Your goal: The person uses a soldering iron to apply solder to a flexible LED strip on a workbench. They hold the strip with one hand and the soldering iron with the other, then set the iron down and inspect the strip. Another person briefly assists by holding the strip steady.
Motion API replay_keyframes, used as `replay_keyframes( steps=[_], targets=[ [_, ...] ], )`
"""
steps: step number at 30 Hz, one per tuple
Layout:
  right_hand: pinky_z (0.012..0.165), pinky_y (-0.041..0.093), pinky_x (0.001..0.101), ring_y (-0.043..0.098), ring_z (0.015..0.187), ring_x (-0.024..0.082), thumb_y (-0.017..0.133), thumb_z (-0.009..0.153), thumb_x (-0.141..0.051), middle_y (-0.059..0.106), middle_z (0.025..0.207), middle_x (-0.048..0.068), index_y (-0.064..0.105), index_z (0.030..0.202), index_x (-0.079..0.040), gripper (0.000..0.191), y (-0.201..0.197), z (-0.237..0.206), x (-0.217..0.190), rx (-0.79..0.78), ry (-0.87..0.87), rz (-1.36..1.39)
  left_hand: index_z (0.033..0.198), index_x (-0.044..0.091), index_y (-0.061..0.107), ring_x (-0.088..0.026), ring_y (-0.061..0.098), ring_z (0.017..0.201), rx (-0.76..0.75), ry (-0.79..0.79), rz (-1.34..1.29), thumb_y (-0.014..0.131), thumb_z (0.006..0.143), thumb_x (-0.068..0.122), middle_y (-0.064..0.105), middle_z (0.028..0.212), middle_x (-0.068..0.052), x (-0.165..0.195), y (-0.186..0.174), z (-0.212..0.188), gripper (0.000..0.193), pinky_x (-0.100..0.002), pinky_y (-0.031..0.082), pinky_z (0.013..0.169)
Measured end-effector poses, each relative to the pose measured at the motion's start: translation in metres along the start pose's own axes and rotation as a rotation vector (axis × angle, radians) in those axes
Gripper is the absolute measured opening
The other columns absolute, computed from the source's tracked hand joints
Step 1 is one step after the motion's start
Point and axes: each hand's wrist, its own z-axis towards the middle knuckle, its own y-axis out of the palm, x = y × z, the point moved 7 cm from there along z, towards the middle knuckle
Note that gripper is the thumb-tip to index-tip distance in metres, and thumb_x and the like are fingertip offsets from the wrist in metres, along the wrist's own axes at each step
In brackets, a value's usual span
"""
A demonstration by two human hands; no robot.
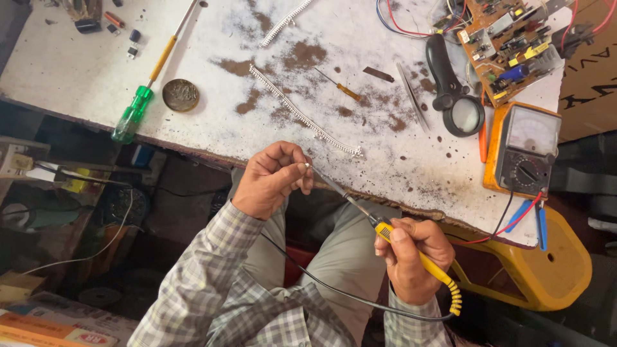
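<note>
one camera is sitting on the person's head and looking steeply down, close over the lap and both forearms. it is facing forward across the near edge of a white, stained workbench (360, 45), which is filling the upper half of the frame. the floor beside the bench is showing at the left. no second view is sharing the scene.

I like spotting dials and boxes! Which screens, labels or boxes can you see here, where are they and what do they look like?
Meter: right on the white table, orange case, black knob, pale dial window with needle scale.
Cardboard box: right edge, brown, dark lettering.
Flat package: bottom left corner, orange and white, small red label.
Label: yellow soldering iron in the right hand, small, dark print.
</note>
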Motion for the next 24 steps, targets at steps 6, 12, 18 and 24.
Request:
replay_keyframes(
  steps=[6, 12, 18, 24],
  targets=[
    [0.051, 0.048, 0.0263, 0.062, 0.064, 0.015, 0.062, 0.097, -0.003, 0.067, 0.082, 0.014, 0.061, 0.097, 0.000, 0.003, 0.0038, 0.0018, 0.0018, 0.020, 0.029, -0.029, 0.105, -0.001, 0.061, -0.018, 0.068, 0.079, -0.011, -0.003, -0.007, 0.062, 0.100, -0.002, 0.069, 0.092, -0.011, 0.0004, -0.0036, -0.0009, 0.005, -0.031, 0.056, 0.070],
    [0.048, 0.044, 0.0237, 0.060, 0.060, 0.014, 0.062, 0.098, -0.004, 0.068, 0.079, 0.014, 0.061, 0.098, -0.001, 0.004, 0.0058, 0.0024, 0.0008, 0.007, 0.001, -0.077, 0.105, -0.001, 0.062, -0.018, 0.068, 0.079, -0.013, 0.000, 0.029, 0.062, 0.101, -0.002, 0.068, 0.091, -0.011, 0.0019, -0.0052, -0.0012, 0.004, -0.031, 0.056, 0.070],
    [0.047, 0.044, 0.0240, 0.060, 0.059, 0.015, 0.063, 0.098, -0.004, 0.068, 0.079, 0.015, 0.062, 0.097, 0.000, 0.004, 0.0057, 0.0027, 0.0005, 0.015, -0.007, -0.094, 0.105, -0.001, 0.062, -0.018, 0.068, 0.079, -0.022, 0.006, 0.006, 0.061, 0.100, -0.001, 0.069, 0.092, -0.011, 0.0035, -0.0047, -0.0019, 0.004, -0.030, 0.055, 0.069],
    [0.055, 0.053, 0.0273, 0.064, 0.067, 0.016, 0.064, 0.097, -0.001, 0.068, 0.087, 0.015, 0.062, 0.098, 0.001, 0.003, 0.0066, -0.0003, 0.0013, 0.009, -0.011, -0.039, 0.104, -0.001, 0.062, -0.018, 0.068, 0.078, -0.008, -0.020, -0.009, 0.062, 0.100, -0.001, 0.069, 0.091, -0.011, 0.0015, -0.0059, -0.0016, 0.004, -0.031, 0.056, 0.068]
  ],
)
